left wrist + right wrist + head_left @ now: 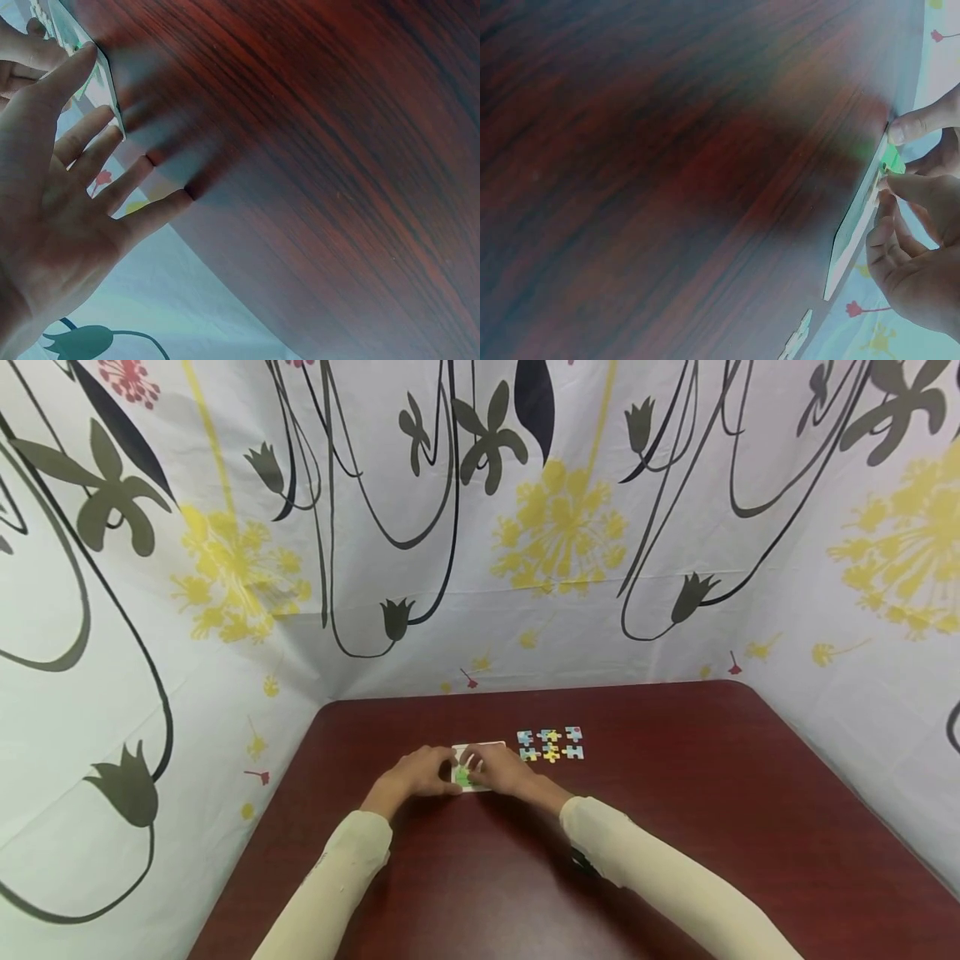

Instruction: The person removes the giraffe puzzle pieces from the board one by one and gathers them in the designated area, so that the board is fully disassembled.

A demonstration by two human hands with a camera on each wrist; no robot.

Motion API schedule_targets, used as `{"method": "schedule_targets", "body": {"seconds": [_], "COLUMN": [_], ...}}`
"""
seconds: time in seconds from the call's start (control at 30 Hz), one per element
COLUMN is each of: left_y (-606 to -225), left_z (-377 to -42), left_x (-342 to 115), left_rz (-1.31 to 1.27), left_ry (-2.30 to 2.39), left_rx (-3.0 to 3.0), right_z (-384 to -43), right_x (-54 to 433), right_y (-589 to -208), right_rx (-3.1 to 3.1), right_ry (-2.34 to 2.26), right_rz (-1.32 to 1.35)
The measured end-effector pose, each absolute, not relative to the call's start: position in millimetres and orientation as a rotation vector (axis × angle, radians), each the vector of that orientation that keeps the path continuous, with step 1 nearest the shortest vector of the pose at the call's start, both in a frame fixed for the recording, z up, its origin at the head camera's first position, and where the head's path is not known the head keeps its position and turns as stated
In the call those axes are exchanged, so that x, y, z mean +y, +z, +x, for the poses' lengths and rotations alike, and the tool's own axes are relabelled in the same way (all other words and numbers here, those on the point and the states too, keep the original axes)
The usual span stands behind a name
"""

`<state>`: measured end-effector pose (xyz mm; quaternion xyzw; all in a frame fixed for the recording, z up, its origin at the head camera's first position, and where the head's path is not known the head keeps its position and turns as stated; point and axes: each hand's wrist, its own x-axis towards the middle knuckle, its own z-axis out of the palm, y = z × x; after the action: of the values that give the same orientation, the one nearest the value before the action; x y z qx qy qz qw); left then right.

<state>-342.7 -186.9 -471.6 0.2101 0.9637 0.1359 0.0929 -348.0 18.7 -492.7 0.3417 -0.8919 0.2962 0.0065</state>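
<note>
A small white puzzle board (480, 788) with a green patch (462, 776) lies on the table. My left hand (423, 772) is at its left end, thumb at the near edge. In the left wrist view the left hand's fingers (94, 150) are spread and nearly straight, fingertips right at the board's edge. Over the board, my right hand (498, 768) has thumb and index finger pinched together at the green part (892, 157). Between them is what looks like a puzzle piece, mostly hidden by the fingers.
Several loose jigsaw pieces (551, 745), blue and yellow, lie in two rows right of the board. The dark red wooden table (712, 793) ends at a flower-patterned cloth (465, 643) behind and at both sides. A small dark object (583, 862) shows beneath the right sleeve.
</note>
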Motion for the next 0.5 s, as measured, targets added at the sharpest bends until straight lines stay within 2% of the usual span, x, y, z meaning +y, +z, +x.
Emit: {"method": "schedule_targets", "body": {"seconds": [0.5], "left_y": [-470.8], "left_z": [-341.5], "left_x": [-186.5], "left_rz": [0.633], "left_ry": [0.424], "left_rx": [2.855], "right_z": [-345.6], "right_x": [25.3], "right_y": [-486.2], "right_rx": [-2.766], "right_ry": [0.977], "right_rz": [1.065]}}
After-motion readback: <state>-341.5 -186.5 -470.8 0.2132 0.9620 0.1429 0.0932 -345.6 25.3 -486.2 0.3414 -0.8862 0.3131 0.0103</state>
